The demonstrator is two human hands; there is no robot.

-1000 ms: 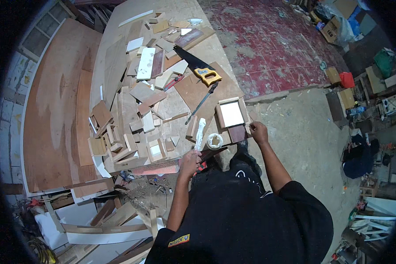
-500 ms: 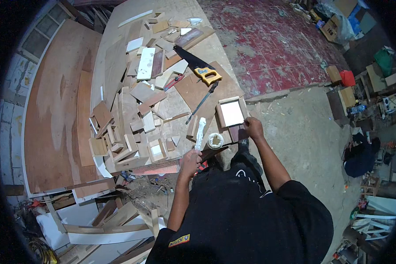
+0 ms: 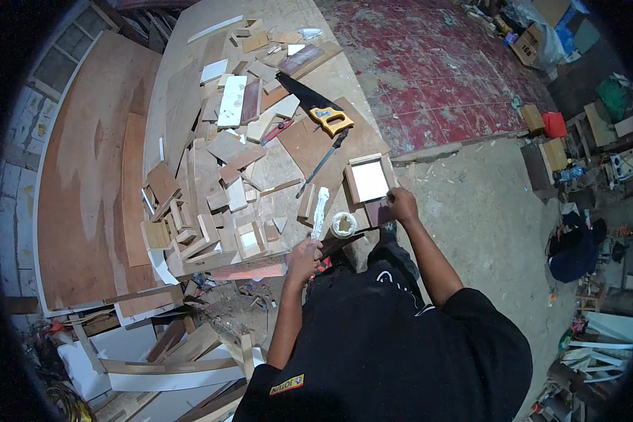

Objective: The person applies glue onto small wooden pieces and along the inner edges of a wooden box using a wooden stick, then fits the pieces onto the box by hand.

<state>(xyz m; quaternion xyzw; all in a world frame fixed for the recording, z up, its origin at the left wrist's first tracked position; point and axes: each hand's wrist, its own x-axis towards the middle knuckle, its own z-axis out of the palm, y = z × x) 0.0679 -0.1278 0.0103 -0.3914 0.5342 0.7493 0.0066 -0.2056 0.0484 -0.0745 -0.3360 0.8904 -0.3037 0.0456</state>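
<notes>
My left hand is closed round the lower end of a stick thickly smeared with white paste, its coated tip pointing away from me. Just right of it stands an open round tub with whitish paste on its rim and inside. At the table's right corner lies a small square wooden box with a white bottom. The fingers of my right hand are closed at the box's near right corner. Under the box's near side shows a dark reddish-brown board.
A handsaw with a yellow handle, a thin dark file-like tool and a red hand tool lie on the wooden table. Several offcuts and small wooden frames crowd its left. Scrap boards pile up on the floor at lower left.
Hardly anything differs; the whole view has shifted very slightly. Both hands keep their places, the left at the stick and the right at the box's corner.
</notes>
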